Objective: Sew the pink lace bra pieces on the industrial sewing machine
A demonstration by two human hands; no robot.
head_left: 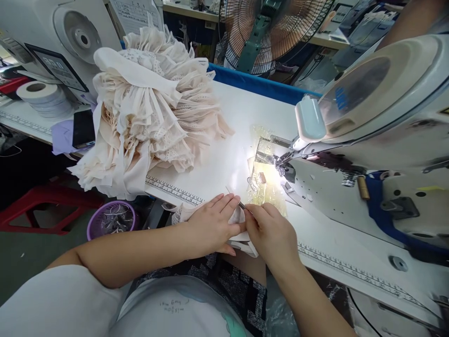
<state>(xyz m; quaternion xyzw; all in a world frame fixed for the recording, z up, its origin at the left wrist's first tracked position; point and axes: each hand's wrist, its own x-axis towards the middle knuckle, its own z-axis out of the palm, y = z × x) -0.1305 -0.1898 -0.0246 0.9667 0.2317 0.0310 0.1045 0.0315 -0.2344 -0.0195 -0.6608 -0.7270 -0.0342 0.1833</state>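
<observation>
My left hand [213, 224] lies over a cream lace-trimmed fabric piece [238, 216] at the table's front edge, holding it there with fingers stretched forward. Part of this piece is hidden under the palm and hangs toward my lap. Close beside it, my right hand [275, 234] is closed around a slim dark metal tool [242, 205]; its thin tip points up and left past my left fingertips, and its exact kind is too small to tell. Just ahead stands the lit needle area of a sewing machine [382, 103], over a yellowish taped plate [268, 185].
A tall heap of cream lace-edged pieces [147, 112] covers the table's left part. Further left are a tape roll [45, 98], a phone [84, 128] and another machine [70, 32]. A fan [259, 32] stands behind. A purple bin [111, 219] and red stool [45, 206] are below. A bobbin-like metal disc [398, 263] lies at right.
</observation>
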